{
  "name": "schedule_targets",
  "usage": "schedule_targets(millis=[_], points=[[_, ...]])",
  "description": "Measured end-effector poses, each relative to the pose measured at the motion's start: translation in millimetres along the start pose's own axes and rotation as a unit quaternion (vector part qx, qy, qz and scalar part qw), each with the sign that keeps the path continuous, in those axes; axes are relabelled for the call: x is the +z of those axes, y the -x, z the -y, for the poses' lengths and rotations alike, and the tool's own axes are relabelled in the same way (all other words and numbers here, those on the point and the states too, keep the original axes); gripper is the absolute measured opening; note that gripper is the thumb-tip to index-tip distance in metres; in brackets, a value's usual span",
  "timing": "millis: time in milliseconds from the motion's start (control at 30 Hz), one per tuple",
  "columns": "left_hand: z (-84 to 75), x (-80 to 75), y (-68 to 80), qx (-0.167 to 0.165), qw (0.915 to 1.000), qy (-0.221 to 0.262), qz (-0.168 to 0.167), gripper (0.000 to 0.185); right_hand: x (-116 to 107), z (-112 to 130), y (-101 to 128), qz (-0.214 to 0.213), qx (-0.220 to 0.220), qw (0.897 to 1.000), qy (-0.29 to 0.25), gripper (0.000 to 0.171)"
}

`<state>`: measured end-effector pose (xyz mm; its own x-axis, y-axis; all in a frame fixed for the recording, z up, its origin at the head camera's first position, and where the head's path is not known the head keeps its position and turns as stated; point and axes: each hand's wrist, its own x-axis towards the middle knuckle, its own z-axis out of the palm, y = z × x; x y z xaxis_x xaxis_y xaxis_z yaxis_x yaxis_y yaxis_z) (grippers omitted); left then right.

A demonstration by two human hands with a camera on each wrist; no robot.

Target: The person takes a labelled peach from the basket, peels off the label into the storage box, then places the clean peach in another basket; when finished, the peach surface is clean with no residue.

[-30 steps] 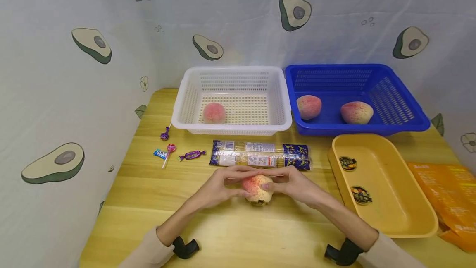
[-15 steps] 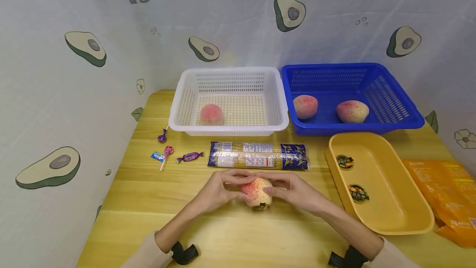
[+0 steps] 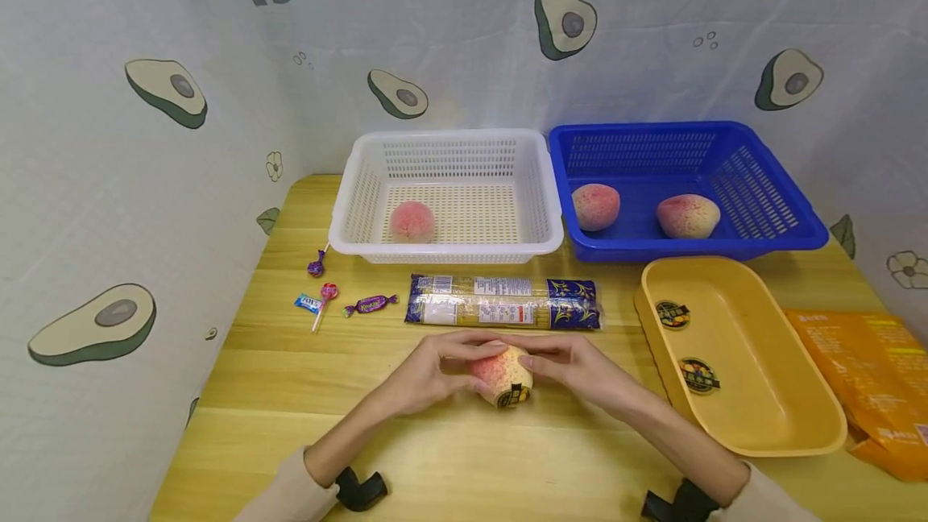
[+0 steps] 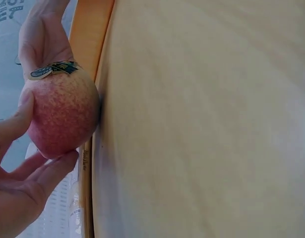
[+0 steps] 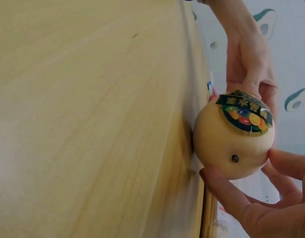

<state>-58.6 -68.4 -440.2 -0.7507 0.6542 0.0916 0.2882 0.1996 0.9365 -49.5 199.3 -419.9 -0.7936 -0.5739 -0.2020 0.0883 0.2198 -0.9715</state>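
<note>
Between both hands, at the front middle of the head view, is a pink and cream peach (image 3: 499,373) with a dark round sticker (image 3: 513,395) on its near side. My left hand (image 3: 428,374) grips the pink side, thumb in front and fingers over the top. From the other side my right hand (image 3: 586,366) holds the cream part between thumb and fingers. The right wrist view shows the sticker (image 5: 246,113) with a fruit picture, and a small dark stem pit near it. In the left wrist view the peach (image 4: 63,111) sits low, close to the tabletop.
Behind the hands lies a noodle packet (image 3: 503,301). A white basket (image 3: 445,252) holds one peach, a blue basket (image 3: 696,250) two. A yellow tray (image 3: 761,361) with two stickers and an orange bag (image 3: 866,385) are right; several sweets (image 3: 371,306) are left.
The peach has turned in the hands, bringing its sticker from the underside round to the near right side. The head view has shifted slightly; both hands stay in about the same place.
</note>
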Motion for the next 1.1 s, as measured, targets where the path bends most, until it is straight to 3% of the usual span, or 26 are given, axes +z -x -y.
schedule_targets(millis=[167,300,433,567,867,1100], points=[[-0.8,-0.3,-0.9,-0.038,0.9988,0.031,0.002,0.050,2,-1,2,-0.008,-0.002,1.000,0.001,0.046],[-2.3,-0.8,0.2,-0.057,0.9975,0.042,0.004,0.048,3,-1,6,-0.024,-0.021,0.999,0.035,0.044],[-3.1,-2.2,1.2,-0.053,0.9980,0.032,0.011,0.048,4,-1,7,-0.037,-0.041,0.996,0.074,0.037],[-3.1,-3.2,1.3,-0.049,0.9980,0.028,0.027,0.050,3,-3,6,-0.042,-0.033,0.996,0.077,0.035],[-10.9,-1.4,0.9,-0.019,0.9994,-0.022,0.018,0.054,5,-3,2,-0.068,0.007,0.997,0.024,0.040],[-7.9,0.7,1.4,-0.037,0.9989,0.025,0.012,0.051,8,-2,3,-0.103,-0.018,0.991,0.082,0.032]])
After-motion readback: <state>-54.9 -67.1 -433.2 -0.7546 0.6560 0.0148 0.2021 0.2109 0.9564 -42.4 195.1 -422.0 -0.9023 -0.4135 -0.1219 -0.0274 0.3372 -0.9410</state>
